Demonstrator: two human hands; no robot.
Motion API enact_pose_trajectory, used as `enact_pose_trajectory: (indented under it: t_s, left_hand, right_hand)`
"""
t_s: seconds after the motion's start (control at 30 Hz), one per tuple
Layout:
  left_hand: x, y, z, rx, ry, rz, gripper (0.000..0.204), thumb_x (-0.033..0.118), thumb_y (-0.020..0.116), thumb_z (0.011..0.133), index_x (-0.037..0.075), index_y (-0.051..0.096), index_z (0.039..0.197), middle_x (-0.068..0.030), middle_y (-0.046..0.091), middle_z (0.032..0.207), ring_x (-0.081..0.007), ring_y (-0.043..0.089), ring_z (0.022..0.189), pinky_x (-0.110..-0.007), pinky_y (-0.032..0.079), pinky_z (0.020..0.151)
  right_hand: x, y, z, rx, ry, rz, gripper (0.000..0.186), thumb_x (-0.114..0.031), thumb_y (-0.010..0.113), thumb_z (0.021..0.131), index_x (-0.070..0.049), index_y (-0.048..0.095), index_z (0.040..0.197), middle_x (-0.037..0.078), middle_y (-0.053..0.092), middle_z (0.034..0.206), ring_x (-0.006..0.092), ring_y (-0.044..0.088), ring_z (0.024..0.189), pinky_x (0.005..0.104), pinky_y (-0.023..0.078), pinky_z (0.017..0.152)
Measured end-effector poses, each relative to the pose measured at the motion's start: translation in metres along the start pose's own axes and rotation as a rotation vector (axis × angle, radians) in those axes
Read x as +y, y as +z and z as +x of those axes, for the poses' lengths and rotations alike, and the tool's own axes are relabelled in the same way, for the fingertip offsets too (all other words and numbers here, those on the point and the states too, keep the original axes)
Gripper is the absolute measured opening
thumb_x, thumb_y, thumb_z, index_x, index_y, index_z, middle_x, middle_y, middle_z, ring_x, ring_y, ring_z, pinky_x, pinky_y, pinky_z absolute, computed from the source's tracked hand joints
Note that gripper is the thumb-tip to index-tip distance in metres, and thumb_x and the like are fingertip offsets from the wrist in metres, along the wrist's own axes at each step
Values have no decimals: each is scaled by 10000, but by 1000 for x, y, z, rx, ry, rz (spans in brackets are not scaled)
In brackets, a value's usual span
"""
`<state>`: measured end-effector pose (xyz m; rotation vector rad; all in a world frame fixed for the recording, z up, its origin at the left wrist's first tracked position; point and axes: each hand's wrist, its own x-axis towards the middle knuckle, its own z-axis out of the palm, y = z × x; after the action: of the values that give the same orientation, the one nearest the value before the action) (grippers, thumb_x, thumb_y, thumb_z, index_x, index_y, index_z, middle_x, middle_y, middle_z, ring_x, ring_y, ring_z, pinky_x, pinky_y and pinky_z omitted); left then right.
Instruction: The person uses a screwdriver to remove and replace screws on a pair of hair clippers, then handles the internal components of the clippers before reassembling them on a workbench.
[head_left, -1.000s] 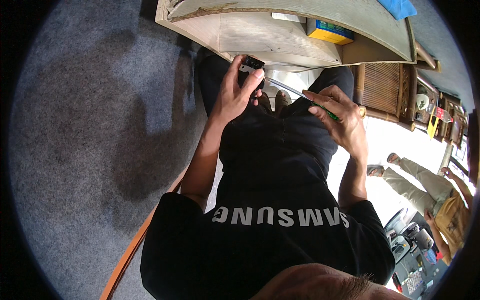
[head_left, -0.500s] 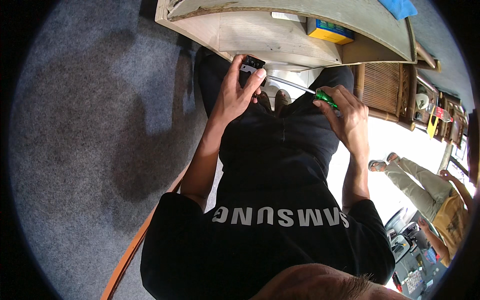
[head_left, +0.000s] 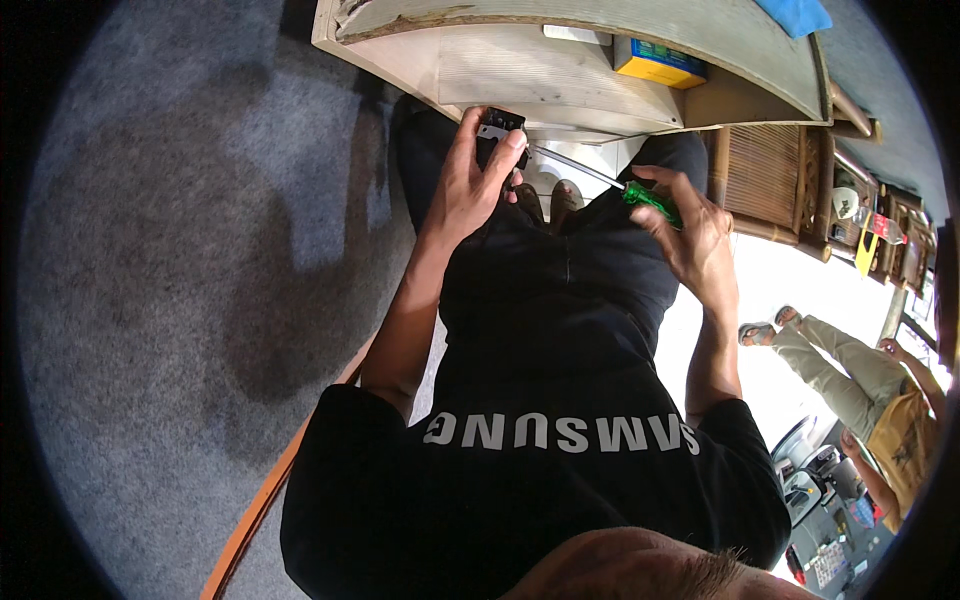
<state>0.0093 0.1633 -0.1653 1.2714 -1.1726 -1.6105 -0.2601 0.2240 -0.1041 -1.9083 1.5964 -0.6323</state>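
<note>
Your left hand [head_left: 470, 185] grips the small black device [head_left: 500, 135] just below the wooden table edge [head_left: 520, 95], while your right hand [head_left: 690, 235] clasps the green-handled screwdriver [head_left: 645, 198], shaft angled up-left toward it.

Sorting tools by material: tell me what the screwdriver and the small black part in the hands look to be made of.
Screwdriver: translucent green handle, likely plastic; thin bright shaft with a sheen, likely steel. Small black part in the left hand: dark matt body, probably plastic, with a pale strip that may be metal; too small to be sure.

Left hand [head_left: 470, 185] and right hand [head_left: 690, 235] raised, fingers curled closed.
</note>
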Motion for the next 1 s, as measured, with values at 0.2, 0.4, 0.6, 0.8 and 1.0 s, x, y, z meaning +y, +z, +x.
enact_pose_trajectory:
  t_s: [0.2,0.4,0.6,0.8,1.0]
  left_hand:
    - [-8,-5,4,-6,58,-16,424,446,469,1113,55,511,1271,-106,649,962,-147,664,733,-301,577,592]
    - [-3,-1,3,-1,32,-8,395,421,470,1113,55,515,1254,-108,648,939,-156,675,722,-314,581,581]
    - [-7,-3,4,27,23,-23,402,427,488,1105,54,516,1252,-112,647,932,-159,676,718,-315,583,580]
    - [-7,1,4,5,11,-21,394,413,487,1104,48,514,1249,-131,660,948,-168,679,711,-318,585,580]
    - [-5,0,3,32,2,-70,411,430,502,1095,47,517,1244,-117,653,928,-162,670,710,-318,579,575]
  right_hand:
    - [18,2,-1,46,-53,55,393,-234,843,889,6,647,1130,162,726,1027,357,739,913,424,574,774]
    - [5,-2,2,38,2,4,376,-205,845,882,10,656,1126,151,720,1029,342,735,916,425,564,768]
    - [25,-1,0,100,-50,42,381,-224,833,901,23,671,1142,155,700,1028,328,720,901,407,553,776]
    - [13,4,3,88,41,112,358,-204,847,894,12,687,1130,126,680,976,294,704,883,390,549,777]
    - [27,-2,-2,111,-6,125,314,-173,828,923,21,692,1130,130,689,1015,227,708,932,344,551,797]
